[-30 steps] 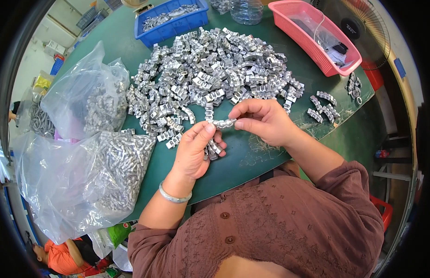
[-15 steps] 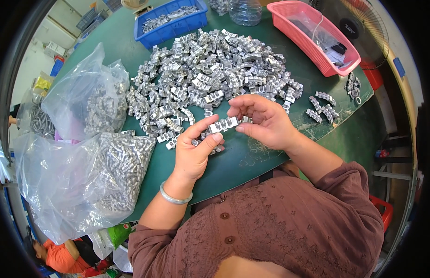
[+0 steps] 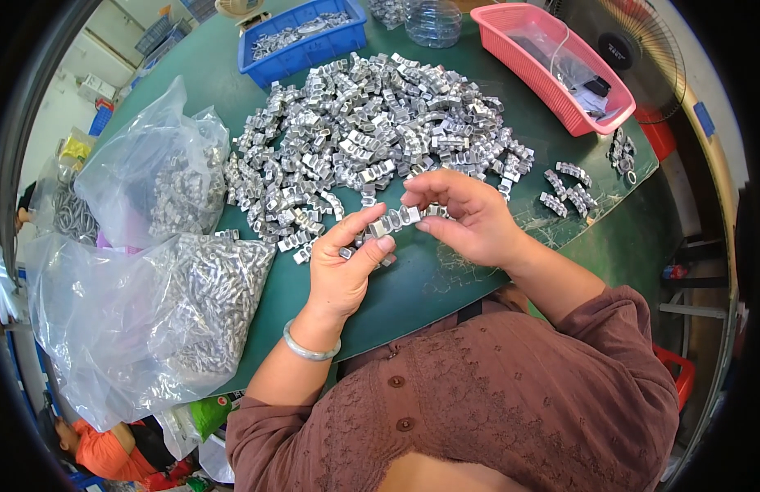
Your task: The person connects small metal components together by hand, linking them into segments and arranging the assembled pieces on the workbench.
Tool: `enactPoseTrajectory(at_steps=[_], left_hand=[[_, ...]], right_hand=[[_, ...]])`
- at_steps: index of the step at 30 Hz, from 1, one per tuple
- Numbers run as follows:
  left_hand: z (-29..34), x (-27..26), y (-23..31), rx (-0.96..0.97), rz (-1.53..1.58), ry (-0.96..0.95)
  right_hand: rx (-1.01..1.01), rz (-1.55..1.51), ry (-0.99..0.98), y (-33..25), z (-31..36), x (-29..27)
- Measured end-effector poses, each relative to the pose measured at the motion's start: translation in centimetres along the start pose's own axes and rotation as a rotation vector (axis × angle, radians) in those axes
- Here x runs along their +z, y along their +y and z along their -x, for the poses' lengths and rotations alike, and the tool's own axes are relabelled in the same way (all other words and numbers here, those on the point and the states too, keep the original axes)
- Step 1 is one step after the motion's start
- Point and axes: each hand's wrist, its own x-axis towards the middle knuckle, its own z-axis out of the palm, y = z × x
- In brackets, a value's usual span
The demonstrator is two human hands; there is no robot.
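One segmented metal strip (image 3: 403,216) lies within the left grip (image 3: 339,269).

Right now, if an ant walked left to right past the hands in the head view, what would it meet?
Lower clear plastic bag, left hand, held silver metal strip, right hand, loose group of metal strips, small metal ring cluster.

It's a workshop I'm sitting in, plain to see: right ahead, a big pile (image 3: 380,123) of small metal parts spread over a scratched green table (image 3: 400,303). Left of the pile, clear bags (image 3: 216,303) bulge with more metal. Behind it, a blue bin (image 3: 314,56) carries more still. Right of it, a pink basket (image 3: 527,78) and, past that, a fan (image 3: 618,51).
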Motion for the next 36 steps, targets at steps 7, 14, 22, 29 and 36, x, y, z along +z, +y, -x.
enactPoseTrajectory(at_steps=[7, 14, 22, 29, 36], left_hand=[[0.1, -0.1, 0.0, 0.028, -0.02, 0.007], [0.2, 0.1, 0.3, 0.014, -0.022, 0.017], [0.1, 0.1, 0.5, -0.048, 0.043, 0.017], [0.0, 0.2, 0.8, -0.093, 0.091, 0.028], [-0.1, 0.1, 0.7, -0.118, 0.194, 0.007]], right_hand=[[0.036, 0.035, -0.011, 0.1, -0.2, 0.2], [0.061, 0.09, -0.017, 0.3, 0.1, 0.2], [0.054, 0.08, -0.012, 0.3, 0.0, 0.5], [0.029, 0.146, -0.014, -0.5, -0.2, 0.6], [-0.142, 0.4, -0.088, -1.0, -0.3, 0.6]])
